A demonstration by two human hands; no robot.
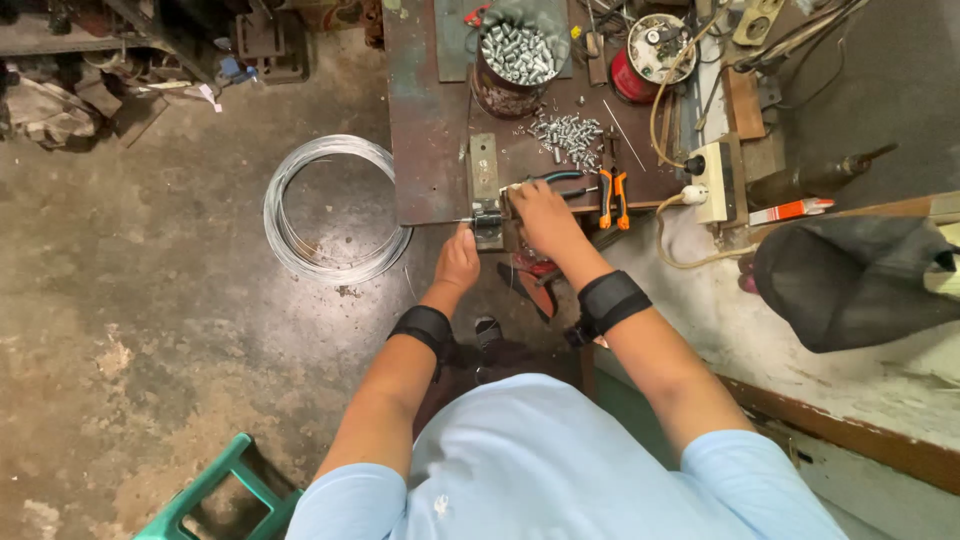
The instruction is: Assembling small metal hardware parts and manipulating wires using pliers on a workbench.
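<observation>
At the near edge of the rusty workbench [430, 150], a small metal jig [487, 215] is fixed, with a thin wire [462, 221] running into it from the left. The left hand [458, 260] is curled closed just below and beside the jig, at the wire; whether it actually pinches the wire is too small to tell. The right hand [540, 215] lies over the jig's right side with fingers bent down onto it; what it grips, if anything, is hidden. The two hands sit close together, not touching.

Farther back on the bench a round tin [512, 70] is heaped with small silvery metal pieces, and a loose pile of the same pieces [570, 135] lies just beside it. Orange-handled pliers [613, 195] rest right of the right hand. A coil of steel wire [330, 210] lies on the concrete floor left of the bench. A white power socket block [712, 180] sits at the right.
</observation>
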